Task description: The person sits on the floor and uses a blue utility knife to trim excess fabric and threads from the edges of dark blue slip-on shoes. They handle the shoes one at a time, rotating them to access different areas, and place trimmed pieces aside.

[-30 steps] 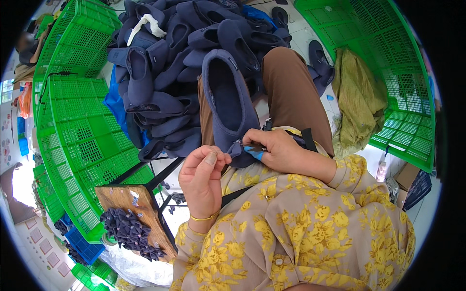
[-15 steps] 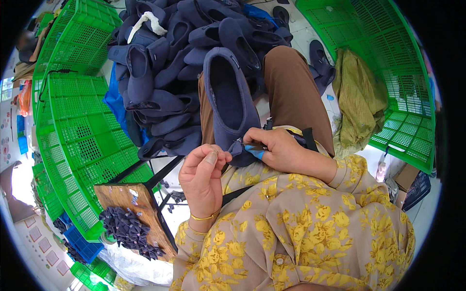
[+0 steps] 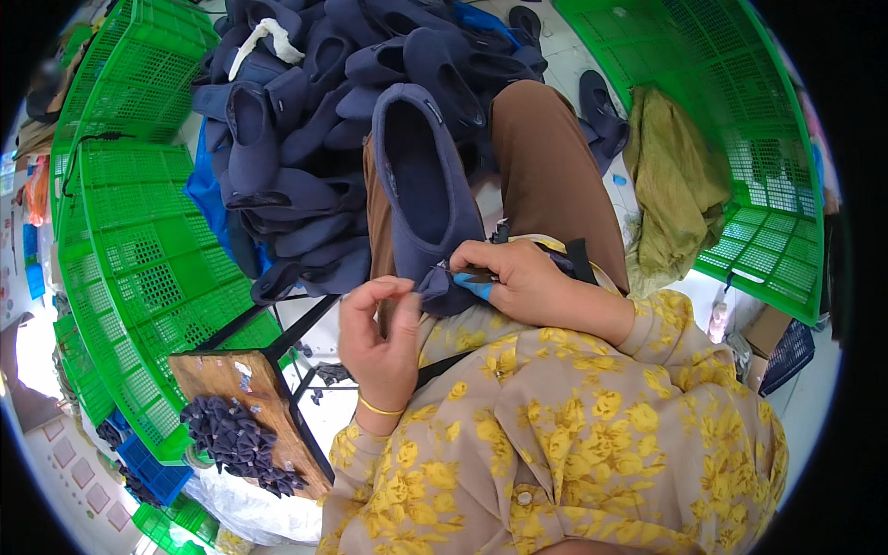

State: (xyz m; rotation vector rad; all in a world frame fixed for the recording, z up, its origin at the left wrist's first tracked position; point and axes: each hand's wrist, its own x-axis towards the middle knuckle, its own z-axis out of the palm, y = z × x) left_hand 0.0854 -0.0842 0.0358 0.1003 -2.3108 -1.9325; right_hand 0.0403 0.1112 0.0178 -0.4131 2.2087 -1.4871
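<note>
A navy slip-on shoe (image 3: 421, 176) lies across my lap, opening up and its toe toward me. A small navy fabric bow (image 3: 435, 280) sits at its toe end. My right hand (image 3: 518, 282) is closed at the bow's right side, a small dark tool (image 3: 479, 275) between thumb and forefinger; its kind is unclear. Blue wrapping (image 3: 474, 287) covers part of one digit. Just left of the bow, my left hand (image 3: 377, 328) is blurred, with thumb and forefinger close together in a pinch. Whatever they hold is too small to make out.
Beyond my knees lies a big heap of navy shoes (image 3: 305, 213). Green plastic crates (image 3: 139, 240) stand at left, another crate (image 3: 684, 55) at right beside an olive sack (image 3: 675, 176). Several loose bows (image 3: 236, 439) are piled on a wooden board (image 3: 208, 375) by my left elbow.
My left hand has moved slightly away from the bow and its fingers are now blurred. My right hand stays at the shoe's toe. The whole view has shifted a little.
</note>
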